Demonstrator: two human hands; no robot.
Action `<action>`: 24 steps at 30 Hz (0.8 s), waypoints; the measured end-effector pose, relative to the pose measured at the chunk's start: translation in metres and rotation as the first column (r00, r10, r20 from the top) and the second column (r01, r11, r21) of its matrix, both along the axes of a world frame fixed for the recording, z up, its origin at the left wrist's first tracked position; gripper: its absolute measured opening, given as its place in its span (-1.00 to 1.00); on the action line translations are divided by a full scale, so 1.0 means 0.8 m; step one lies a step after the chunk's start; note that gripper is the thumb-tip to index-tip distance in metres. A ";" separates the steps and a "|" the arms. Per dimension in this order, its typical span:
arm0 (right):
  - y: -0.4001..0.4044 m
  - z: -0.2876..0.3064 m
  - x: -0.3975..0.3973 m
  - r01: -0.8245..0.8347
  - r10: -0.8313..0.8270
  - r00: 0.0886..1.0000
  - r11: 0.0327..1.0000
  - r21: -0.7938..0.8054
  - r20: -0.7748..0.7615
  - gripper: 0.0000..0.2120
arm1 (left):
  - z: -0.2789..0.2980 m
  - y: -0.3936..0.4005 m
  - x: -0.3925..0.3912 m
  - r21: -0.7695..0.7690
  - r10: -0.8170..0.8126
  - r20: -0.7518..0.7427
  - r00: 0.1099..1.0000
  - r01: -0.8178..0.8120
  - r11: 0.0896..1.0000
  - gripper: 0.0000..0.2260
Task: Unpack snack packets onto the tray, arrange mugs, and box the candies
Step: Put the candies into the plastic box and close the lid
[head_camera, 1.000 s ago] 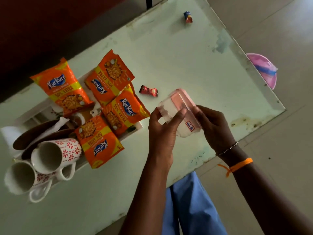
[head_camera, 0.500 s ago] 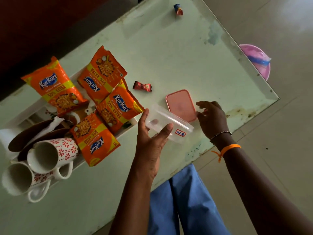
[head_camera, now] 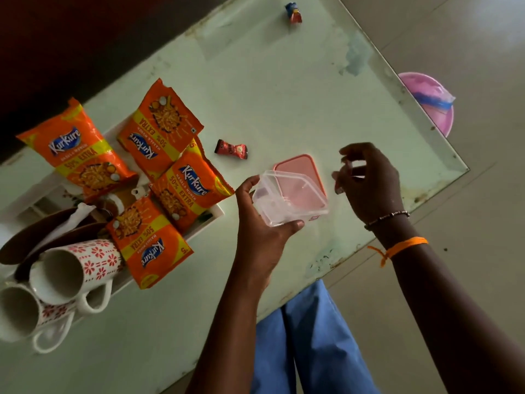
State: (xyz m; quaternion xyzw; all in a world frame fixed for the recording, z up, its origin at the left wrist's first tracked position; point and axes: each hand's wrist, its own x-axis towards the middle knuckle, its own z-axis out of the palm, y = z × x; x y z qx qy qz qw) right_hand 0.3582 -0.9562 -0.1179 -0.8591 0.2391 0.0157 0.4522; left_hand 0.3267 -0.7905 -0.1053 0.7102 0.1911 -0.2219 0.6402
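Note:
My left hand [head_camera: 262, 223] holds a clear plastic box [head_camera: 287, 199] with its opening up, just above the table. Its pink lid [head_camera: 298, 166] lies flat on the table behind the box. My right hand [head_camera: 366, 180] hovers to the right of the lid with fingers apart and nothing in it. A red wrapped candy [head_camera: 231, 149] lies left of the lid. A blue and red candy [head_camera: 294, 13] lies at the far end of the table. Several orange snack packets [head_camera: 162, 129] rest on a white tray [head_camera: 210, 220]. Two patterned mugs [head_camera: 74, 268] lie on their sides at the left.
The pale green table [head_camera: 284, 89] ends close by on the right and near sides. A pink bowl [head_camera: 429, 103] sits on the floor beyond the right edge. Brown dishes [head_camera: 42, 237] and a white cloth lie in the tray. My blue trouser legs [head_camera: 309, 342] are below the table edge.
The lid came off the box and was laid on the table. My right hand let go of it and lifted away to the right; my left hand keeps the box, turned opening up.

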 end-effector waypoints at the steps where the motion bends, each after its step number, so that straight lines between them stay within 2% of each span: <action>1: 0.007 0.012 0.006 -0.040 0.039 0.999 0.998 0.054 0.025 -0.76 | 0.002 -0.002 0.003 0.017 -0.001 0.006 1.000 0.001 1.000 -0.22; 4: 0.029 0.042 0.019 -0.273 0.283 0.958 0.949 0.156 -0.043 -0.81 | 0.008 -0.004 0.013 0.035 0.014 0.037 0.999 -0.016 0.999 -0.22; 6: 0.042 0.049 0.032 -0.381 0.389 0.919 0.917 0.121 -0.061 -0.88 | 0.011 -0.001 0.016 0.047 0.043 0.059 0.997 -0.046 0.998 -0.24; 9: 0.056 0.044 0.066 -0.356 0.356 0.934 0.933 0.051 0.007 -0.92 | 0.015 0.008 0.015 0.063 0.086 0.061 0.994 -0.089 0.994 -0.25; 12: 0.069 0.019 0.107 -0.376 0.379 0.925 0.924 0.069 -0.029 -0.90 | 0.021 0.023 0.014 0.103 0.111 0.104 0.988 -0.121 0.987 -0.24; 14: 0.079 -0.005 0.130 -0.470 0.476 0.874 0.879 0.080 -0.093 -0.89 | 0.025 0.033 0.012 0.147 0.122 0.159 0.980 -0.146 0.978 -0.25; 17: 0.100 -0.038 0.153 -0.664 0.655 0.734 0.747 0.012 -0.179 -0.80 | 0.027 0.051 0.012 0.216 0.153 0.201 0.968 -0.196 0.956 -0.21; 20: 0.120 -0.058 0.160 -0.755 0.713 0.649 0.647 -0.109 -0.263 -0.82 | 0.027 0.057 0.019 0.271 0.186 0.205 0.961 -0.239 0.933 -0.19; 22: 0.124 -0.063 0.162 -0.759 0.712 0.650 0.620 -0.196 -0.266 -0.88 | 0.024 0.054 0.028 0.306 0.192 0.227 0.955 -0.257 0.916 -0.19; 24: 0.118 -0.063 0.166 -0.720 0.674 0.694 0.658 -0.222 -0.251 -0.84 | 0.023 0.048 0.040 0.299 0.195 0.253 0.948 -0.268 0.916 -0.20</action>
